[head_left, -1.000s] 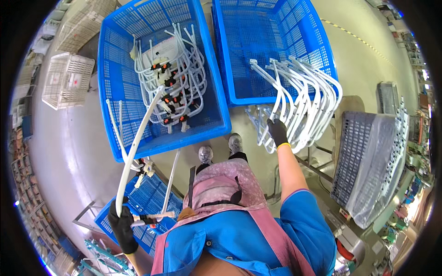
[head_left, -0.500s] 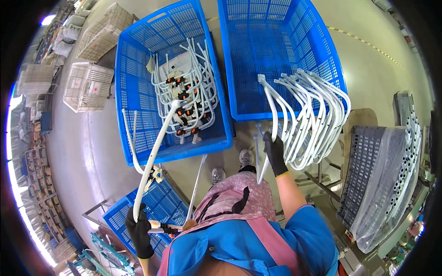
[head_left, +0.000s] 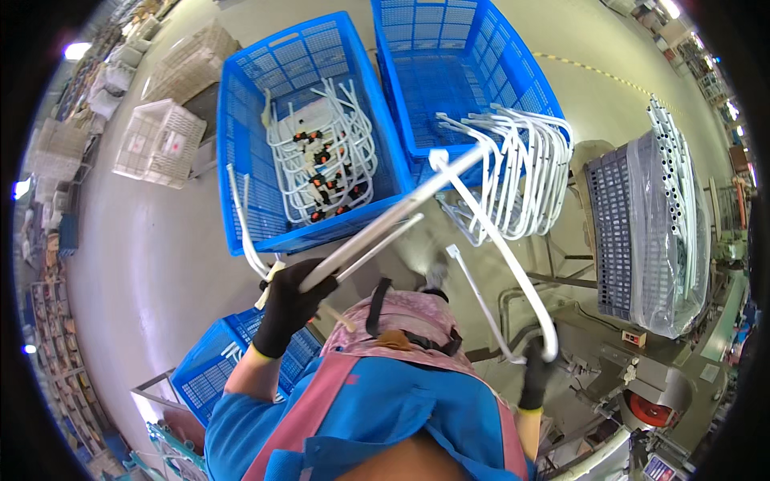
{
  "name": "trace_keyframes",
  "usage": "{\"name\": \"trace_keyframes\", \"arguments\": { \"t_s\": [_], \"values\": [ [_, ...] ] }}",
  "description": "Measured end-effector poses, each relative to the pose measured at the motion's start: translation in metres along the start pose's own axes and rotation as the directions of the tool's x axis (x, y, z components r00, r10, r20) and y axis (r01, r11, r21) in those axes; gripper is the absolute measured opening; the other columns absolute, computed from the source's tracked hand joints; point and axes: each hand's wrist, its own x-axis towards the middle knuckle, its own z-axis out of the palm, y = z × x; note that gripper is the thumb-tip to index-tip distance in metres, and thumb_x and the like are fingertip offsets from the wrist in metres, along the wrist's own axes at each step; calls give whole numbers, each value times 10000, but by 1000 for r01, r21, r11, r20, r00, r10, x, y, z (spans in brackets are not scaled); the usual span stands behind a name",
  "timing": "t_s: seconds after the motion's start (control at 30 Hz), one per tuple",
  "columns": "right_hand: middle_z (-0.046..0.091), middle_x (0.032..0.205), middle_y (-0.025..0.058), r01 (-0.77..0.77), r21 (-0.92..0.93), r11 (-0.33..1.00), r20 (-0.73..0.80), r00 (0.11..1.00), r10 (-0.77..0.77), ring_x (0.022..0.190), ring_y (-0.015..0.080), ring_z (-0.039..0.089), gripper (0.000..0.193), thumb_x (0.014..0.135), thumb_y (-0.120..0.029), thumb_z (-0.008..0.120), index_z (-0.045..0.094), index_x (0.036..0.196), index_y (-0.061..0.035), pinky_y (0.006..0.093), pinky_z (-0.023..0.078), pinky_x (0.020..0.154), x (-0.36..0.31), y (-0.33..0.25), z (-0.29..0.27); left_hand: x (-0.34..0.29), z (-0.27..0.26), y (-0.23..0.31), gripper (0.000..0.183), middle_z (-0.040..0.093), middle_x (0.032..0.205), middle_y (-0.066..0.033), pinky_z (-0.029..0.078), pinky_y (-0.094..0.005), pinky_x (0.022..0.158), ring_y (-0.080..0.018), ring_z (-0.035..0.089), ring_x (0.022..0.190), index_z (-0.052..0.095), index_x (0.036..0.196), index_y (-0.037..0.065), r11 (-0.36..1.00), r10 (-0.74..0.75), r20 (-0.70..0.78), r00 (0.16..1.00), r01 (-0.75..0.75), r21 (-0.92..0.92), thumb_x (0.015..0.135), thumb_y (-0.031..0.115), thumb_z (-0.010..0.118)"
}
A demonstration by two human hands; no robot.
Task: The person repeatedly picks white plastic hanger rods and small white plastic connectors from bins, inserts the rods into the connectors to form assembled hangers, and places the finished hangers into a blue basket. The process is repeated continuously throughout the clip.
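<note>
My left hand [head_left: 295, 305], in a black glove, is closed round a white bent tube [head_left: 393, 215], which slants up to the right across the left crate's near corner. My right hand [head_left: 537, 373], gloved the same, grips the bend of another white tube frame [head_left: 505, 252] at lower right. Its two legs point up and left, and the longer one's end overlaps the first tube in view. Several white bent tubes [head_left: 513, 176] hang over the near rim of the right blue crate [head_left: 473, 68]. Stacked white tube frames with black and orange fittings [head_left: 321, 156] lie in the left blue crate [head_left: 233, 160].
A smaller blue crate [head_left: 196, 377] stands at lower left, near my left elbow. White crates [head_left: 160, 140] sit on the far left. At right are a dark grey crate with plastic wrap and tubes [head_left: 613, 232], and a machine with a red part [head_left: 648, 409].
My right hand has come down and right, away from the hanging tubes, with a tube frame in it. The left hand has risen rightward, its tube swinging over to the right. The view has shifted.
</note>
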Motion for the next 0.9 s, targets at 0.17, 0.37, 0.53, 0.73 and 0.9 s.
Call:
{"name": "trace_keyframes", "arguments": {
  "t_s": [0.17, 0.37, 0.53, 0.73, 0.9],
  "values": [
    [623, 799, 41, 196, -672, 714, -244, 852, -463, 711, 154, 563, 105, 798, 11, 674, 604, 864, -30, 301, 478, 658, -64, -34, -102, -8, 33, 28, 314, 694, 791, -90, 513, -285, 619, -147, 654, 667, 681, 1065, 25, 848, 513, 227, 828, -530, 12, 781, 127, 766],
    [567, 720, 35, 13, -637, 771, -490, 765, -418, 642, 146, 502, 157, 749, -5, 733, 584, 770, -50, 293, 431, 600, -146, -51, -153, -18, 119, 69, 430, 620, 1184, -140, 475, -385, 921, -316, 589, 1080, 637, 1174, 53, 491, 739, 560, 375, -869, -65, 772, 131, 768],
    [576, 739, 24, -39, -404, 914, -707, 647, -285, 665, 125, 510, 173, 733, 12, 729, 573, 759, -56, 286, 437, 619, -236, -16, -232, -50, 193, 116, 425, 652, 1100, -138, 490, -359, 896, -258, 633, 997, 633, 1159, 18, 789, 365, 903, 226, -591, -171, 772, 132, 767],
    [494, 692, 82, -428, -748, 507, -636, 679, -366, 648, 290, 514, 337, 570, -166, 824, 509, 655, -80, 382, 428, 609, -307, 20, -255, -112, 315, 140, 344, 653, 1037, -111, 484, -319, 854, -225, 627, 962, 637, 1111, 27, 801, 151, 980, -131, -565, -199, 815, 171, 733],
    [536, 977, 85, -363, -893, 266, -446, 795, -412, 960, 332, 501, 277, 645, -312, 765, 546, 653, -142, 478, 393, 824, -292, 6, -240, -135, 395, 162, 438, 675, 1107, -137, 480, -301, 862, -180, 634, 955, 586, 1259, 42, 663, -48, 923, -382, -703, -256, 869, 221, 671]
  ]
}}
